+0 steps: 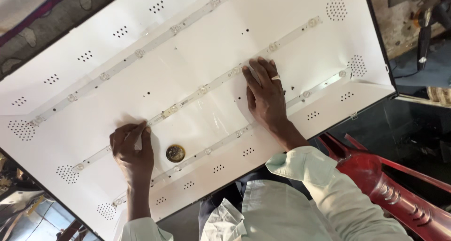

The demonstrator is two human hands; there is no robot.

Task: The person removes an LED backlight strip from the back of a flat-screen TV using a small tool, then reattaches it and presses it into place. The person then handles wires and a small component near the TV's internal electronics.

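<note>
While the right hand [265,96] lies flat, fingers spread, on the white reflector sheet [197,76] touching the middle light strip [202,89], the left hand [133,149] curls, pinching that sheet's fold. A round coin-like disc [175,153] sits just right of the left hand.

Ahead of your right fingers [263,69] the white panel [197,34] lies open and flat, with only the low light strip [206,86] running under the fingertips toward your left fingers [136,130]. Between the two hands that strip's small lenses are the only bumps. Just right of your left fingers sits a round brass-coloured coin [175,153], close enough to brush. Another strip [225,140] crosses nearer your body. Beyond the right fingers the panel's dark edge [379,43] ends the surface; past it stands clutter, possibly tools. A red chair [399,184] crowds your right forearm.
</note>
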